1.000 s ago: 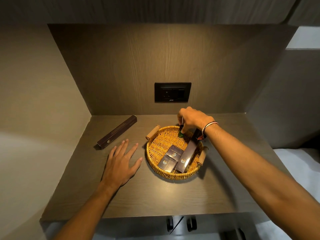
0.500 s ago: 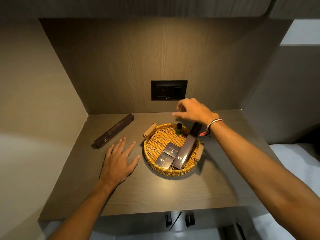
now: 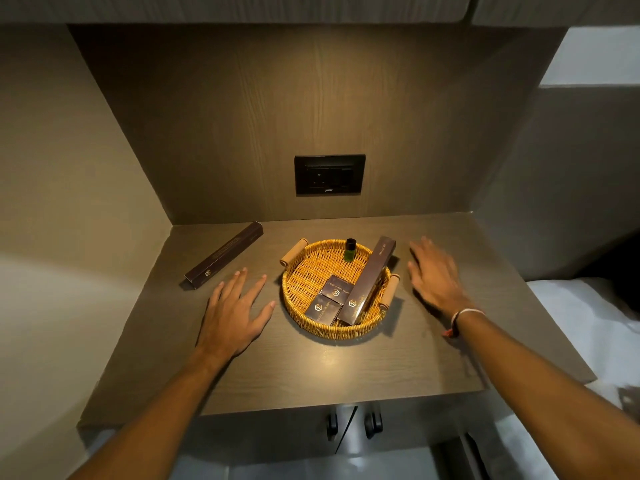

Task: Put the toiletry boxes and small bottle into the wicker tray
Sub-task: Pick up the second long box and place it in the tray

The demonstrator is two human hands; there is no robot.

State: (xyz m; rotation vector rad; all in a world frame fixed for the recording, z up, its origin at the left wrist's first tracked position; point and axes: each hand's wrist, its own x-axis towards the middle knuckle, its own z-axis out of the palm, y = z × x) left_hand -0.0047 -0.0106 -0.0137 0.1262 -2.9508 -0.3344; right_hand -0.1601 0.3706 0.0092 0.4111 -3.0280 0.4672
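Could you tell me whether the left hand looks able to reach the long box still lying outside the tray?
Probably yes: the left hand lies open on the shelf just short of the long box, with nothing between them.

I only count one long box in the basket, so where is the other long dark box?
In the head view, the other long dark box lies outside the wicker tray, on the shelf's back-left corner, just beyond the left hand.

Counted on the table: four boxes, one bottle, one tray.
Two long dark brown cardboard boxes (image 3: 372, 278) (image 3: 223, 255), two small square dark boxes (image 3: 336, 289) (image 3: 322, 309), one small green glass bottle (image 3: 350, 250), one round wicker tray (image 3: 306, 271).
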